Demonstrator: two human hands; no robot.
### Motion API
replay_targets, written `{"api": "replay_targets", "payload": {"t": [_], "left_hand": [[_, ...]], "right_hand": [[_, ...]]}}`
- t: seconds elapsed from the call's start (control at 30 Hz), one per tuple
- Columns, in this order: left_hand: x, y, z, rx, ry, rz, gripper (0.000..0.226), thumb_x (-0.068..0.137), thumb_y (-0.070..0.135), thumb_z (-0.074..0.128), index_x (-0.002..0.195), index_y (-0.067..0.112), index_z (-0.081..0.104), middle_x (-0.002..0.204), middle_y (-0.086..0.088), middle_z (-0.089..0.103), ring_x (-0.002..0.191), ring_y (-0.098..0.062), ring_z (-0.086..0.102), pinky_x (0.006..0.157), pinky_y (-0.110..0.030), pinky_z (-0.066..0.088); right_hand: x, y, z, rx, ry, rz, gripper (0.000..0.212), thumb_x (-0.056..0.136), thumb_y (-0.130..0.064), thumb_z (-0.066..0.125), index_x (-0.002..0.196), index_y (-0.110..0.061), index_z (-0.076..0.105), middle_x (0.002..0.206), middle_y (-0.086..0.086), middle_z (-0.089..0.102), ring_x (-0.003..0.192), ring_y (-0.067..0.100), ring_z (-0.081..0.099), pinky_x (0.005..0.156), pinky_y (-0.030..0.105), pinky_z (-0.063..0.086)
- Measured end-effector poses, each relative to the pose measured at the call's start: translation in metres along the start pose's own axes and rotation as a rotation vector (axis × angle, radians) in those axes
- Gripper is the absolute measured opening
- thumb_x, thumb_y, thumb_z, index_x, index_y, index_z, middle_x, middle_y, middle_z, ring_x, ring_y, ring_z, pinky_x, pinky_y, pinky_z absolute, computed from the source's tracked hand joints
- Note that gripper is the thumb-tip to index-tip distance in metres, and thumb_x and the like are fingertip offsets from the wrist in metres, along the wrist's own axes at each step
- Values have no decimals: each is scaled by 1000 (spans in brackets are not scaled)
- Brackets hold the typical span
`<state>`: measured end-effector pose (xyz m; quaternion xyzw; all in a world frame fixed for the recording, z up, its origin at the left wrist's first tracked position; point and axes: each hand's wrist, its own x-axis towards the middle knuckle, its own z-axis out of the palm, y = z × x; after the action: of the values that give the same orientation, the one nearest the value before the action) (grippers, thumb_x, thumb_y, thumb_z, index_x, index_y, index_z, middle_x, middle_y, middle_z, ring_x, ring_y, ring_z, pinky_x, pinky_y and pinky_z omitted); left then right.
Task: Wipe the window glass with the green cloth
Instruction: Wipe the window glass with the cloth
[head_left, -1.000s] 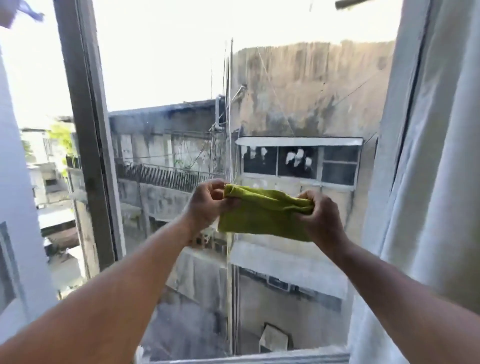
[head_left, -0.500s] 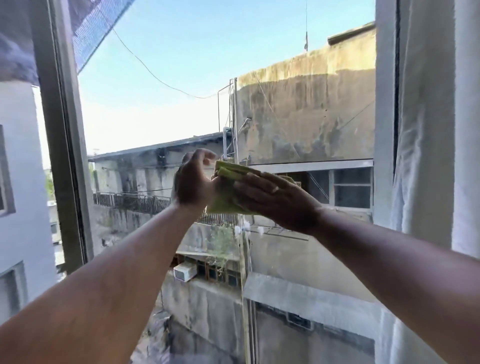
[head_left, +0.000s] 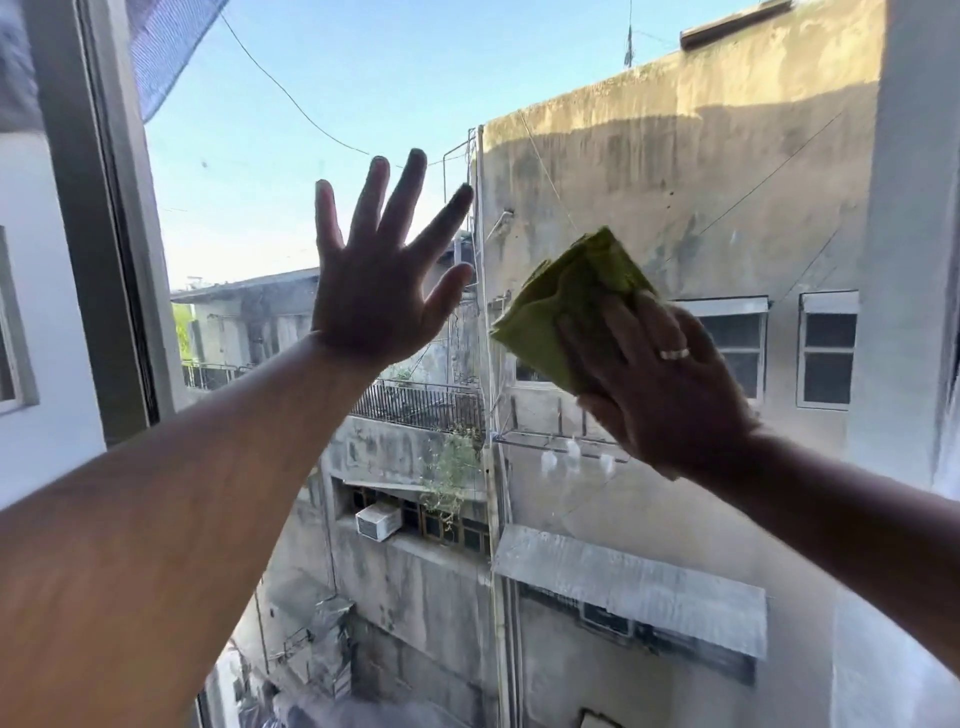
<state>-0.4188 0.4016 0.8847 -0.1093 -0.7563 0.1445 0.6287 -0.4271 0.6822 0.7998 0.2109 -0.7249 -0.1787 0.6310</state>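
Note:
A folded green cloth (head_left: 561, 306) is pressed flat against the window glass (head_left: 675, 182) right of centre. My right hand (head_left: 660, 379) lies spread over its lower half and holds it there; a ring shows on one finger. My left hand (head_left: 384, 275) is raised to the left of the cloth, apart from it, with all fingers spread wide and nothing in it. Its palm faces the pane; I cannot tell whether it touches.
A grey window frame post (head_left: 98, 218) stands at the left edge of the pane. A pale curtain (head_left: 919, 260) hangs along the right side. Through the glass I see concrete buildings, a balcony railing and sky.
My left hand has let go of the cloth and moved up and left with fingers spread. My right hand has carried the cloth to the right against the glass. My view has tilted upward.

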Motion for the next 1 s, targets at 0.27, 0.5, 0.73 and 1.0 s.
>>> {"api": "replay_targets", "payload": {"t": [0.27, 0.5, 0.73, 1.0], "left_hand": [[4, -7, 7, -72, 127, 23, 61, 101, 65, 22, 155, 38, 31, 166, -12, 24, 154, -34, 21, 120, -67, 12], [4, -9, 3, -72, 69, 32, 58, 102, 62, 23, 156, 42, 26, 168, -10, 19, 154, -34, 17, 121, -66, 7], [3, -6, -1, -42, 32, 17, 58, 103, 59, 17, 157, 39, 25, 168, -12, 16, 155, -34, 15, 122, -64, 7], [8, -39, -11, 6, 27, 92, 59, 103, 56, 27, 155, 29, 33, 165, -18, 24, 151, -38, 25, 121, -61, 11]], "right_hand": [[44, -63, 9, 180, 70, 204, 61, 104, -38, 32, 159, -22, 10, 166, 17, 20, 154, 41, 13, 123, 58, 22], [-59, -80, 16, 133, -74, -367, 69, 92, -32, 56, 156, -27, 30, 161, 0, 35, 145, 30, 41, 120, 49, 30], [16, -11, 1, 177, 53, 430, 56, 100, -28, 41, 154, -15, 36, 159, 24, 34, 146, 48, 30, 110, 57, 43], [4, -126, 3, 266, -31, -310, 65, 90, -31, 60, 150, -41, 36, 162, -8, 32, 152, 25, 25, 128, 42, 13]]}}
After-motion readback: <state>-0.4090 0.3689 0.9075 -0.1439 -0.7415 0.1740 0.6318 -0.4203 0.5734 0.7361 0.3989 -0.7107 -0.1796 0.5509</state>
